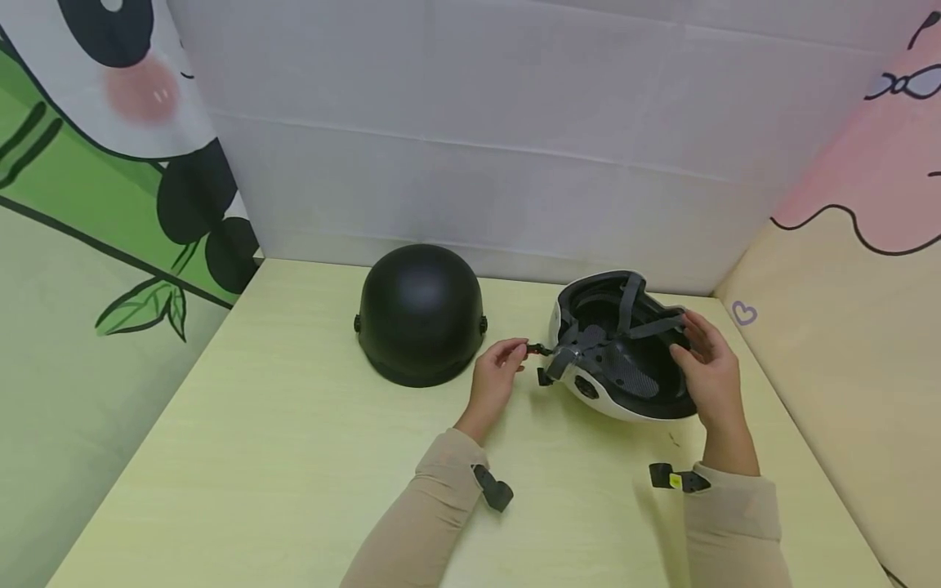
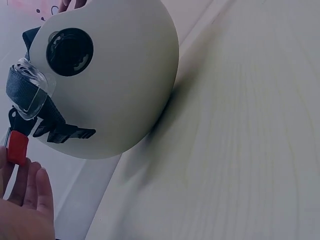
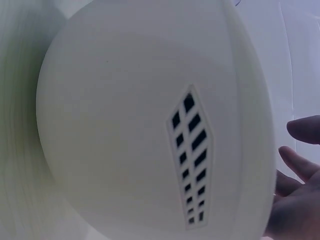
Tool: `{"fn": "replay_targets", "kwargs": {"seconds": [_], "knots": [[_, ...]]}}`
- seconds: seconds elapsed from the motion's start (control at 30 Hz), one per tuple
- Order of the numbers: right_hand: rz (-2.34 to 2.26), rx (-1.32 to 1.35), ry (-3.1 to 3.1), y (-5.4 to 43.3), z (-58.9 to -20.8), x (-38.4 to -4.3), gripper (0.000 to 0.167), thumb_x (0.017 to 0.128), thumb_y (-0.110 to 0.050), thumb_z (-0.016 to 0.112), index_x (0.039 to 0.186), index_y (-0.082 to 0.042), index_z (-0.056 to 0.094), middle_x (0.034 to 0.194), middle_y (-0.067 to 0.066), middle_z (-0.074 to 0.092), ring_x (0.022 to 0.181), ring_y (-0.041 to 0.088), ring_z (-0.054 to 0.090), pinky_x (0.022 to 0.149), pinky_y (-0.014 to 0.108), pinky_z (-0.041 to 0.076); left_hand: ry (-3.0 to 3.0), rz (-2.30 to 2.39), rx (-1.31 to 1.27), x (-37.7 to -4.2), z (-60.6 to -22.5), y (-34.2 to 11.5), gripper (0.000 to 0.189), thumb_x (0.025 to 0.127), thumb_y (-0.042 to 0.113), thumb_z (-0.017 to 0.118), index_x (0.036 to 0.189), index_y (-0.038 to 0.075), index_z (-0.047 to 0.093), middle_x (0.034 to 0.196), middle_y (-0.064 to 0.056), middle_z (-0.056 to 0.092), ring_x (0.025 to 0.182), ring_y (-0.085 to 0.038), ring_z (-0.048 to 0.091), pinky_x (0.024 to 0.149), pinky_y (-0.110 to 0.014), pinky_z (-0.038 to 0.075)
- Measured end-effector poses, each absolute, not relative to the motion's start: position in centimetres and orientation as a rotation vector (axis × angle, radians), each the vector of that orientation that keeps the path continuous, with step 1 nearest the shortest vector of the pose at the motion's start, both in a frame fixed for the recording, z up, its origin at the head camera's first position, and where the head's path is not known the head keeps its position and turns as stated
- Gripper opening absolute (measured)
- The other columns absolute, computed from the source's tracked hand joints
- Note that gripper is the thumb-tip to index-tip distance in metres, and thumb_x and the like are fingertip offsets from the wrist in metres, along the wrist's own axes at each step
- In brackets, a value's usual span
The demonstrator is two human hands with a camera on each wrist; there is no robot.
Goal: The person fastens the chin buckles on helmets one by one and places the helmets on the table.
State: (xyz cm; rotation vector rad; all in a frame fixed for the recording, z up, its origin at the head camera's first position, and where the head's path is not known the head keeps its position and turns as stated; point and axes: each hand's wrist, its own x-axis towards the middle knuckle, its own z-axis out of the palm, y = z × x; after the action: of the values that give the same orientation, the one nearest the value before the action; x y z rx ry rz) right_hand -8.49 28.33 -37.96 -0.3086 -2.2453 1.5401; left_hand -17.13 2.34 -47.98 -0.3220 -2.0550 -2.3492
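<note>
A white helmet [image 1: 621, 408] lies with its black-lined hollow facing up, its dark straps lying across the opening. At its left side my left hand [image 1: 498, 371] pinches the end of the chin strap's black buckle; the left wrist view shows a red part [image 2: 18, 147] of the buckle at the fingertips. Beside it hangs another black buckle piece [image 2: 62, 131]. My right hand [image 1: 711, 371] is at the helmet's right rim, thumb and fingers apart over the opening. In the right wrist view these fingers [image 3: 300, 164] show beyond the rim, next to the vented white shell [image 3: 125, 130].
A black helmet [image 1: 421, 314] sits dome up to the left of the white one. Both stand on a pale wooden table [image 1: 294, 457]. A white sheet [image 1: 478, 163] rises behind the table's back edge, with printed cartoon panels at both sides.
</note>
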Motion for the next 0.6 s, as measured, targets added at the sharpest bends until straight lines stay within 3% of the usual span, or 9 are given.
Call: {"fn": "replay_targets", "kwargs": {"seconds": [0.1,0.27,0.4,0.5,0.6], "knots": [[1.53,-0.295,-2.255,28.3,-38.0,-8.4,0.056,0.097,-0.003,0.054,0.15,-0.004,0.036,0.149,0.018,0.039,0.137,0.029,0.034,0.11,0.042,0.028,-2.034,-2.346,-0.332,-17.1,-47.7,2.3,0.026,0.098,0.014,0.061,0.115,-0.004,0.067,0.099,-0.011,0.067,0.097,-0.031,0.063,0.08,-0.031,0.053],[1.498,-0.26,-2.282,28.0,-37.8,-8.1,0.055,0.098,-0.005,0.055,0.15,-0.006,0.038,0.148,0.017,0.04,0.136,0.027,0.036,0.108,0.039,0.03,-1.987,-2.346,-0.338,-16.9,-47.1,2.2,0.024,0.097,0.012,0.062,0.113,-0.006,0.067,0.098,-0.011,0.068,0.093,-0.026,0.065,0.079,-0.03,0.053],[1.503,-0.191,-2.285,27.7,-37.5,-7.9,0.054,0.098,-0.004,0.055,0.149,-0.005,0.038,0.147,0.017,0.041,0.135,0.025,0.038,0.106,0.034,0.033,-1.967,-2.345,-0.328,-16.7,-46.4,2.0,0.022,0.097,0.011,0.063,0.112,-0.004,0.069,0.097,-0.012,0.068,0.095,-0.035,0.064,0.079,-0.03,0.053],[1.496,-0.126,-2.304,27.4,-37.3,-7.8,0.054,0.098,-0.004,0.056,0.149,-0.004,0.039,0.147,0.019,0.042,0.135,0.027,0.038,0.107,0.037,0.032,-1.959,-2.337,-0.332,-16.5,-45.9,1.9,0.022,0.097,0.012,0.063,0.112,-0.003,0.069,0.096,-0.012,0.068,0.097,-0.04,0.062,0.079,-0.03,0.053],[1.477,-0.071,-2.33,26.9,-36.9,-7.6,0.052,0.098,-0.003,0.056,0.147,-0.003,0.04,0.145,0.02,0.043,0.134,0.028,0.039,0.108,0.043,0.032,-1.935,-2.338,-0.342,-16.5,-45.5,1.9,0.022,0.097,0.011,0.063,0.111,-0.005,0.069,0.096,-0.013,0.068,0.095,-0.037,0.064,0.079,-0.03,0.054]]}}
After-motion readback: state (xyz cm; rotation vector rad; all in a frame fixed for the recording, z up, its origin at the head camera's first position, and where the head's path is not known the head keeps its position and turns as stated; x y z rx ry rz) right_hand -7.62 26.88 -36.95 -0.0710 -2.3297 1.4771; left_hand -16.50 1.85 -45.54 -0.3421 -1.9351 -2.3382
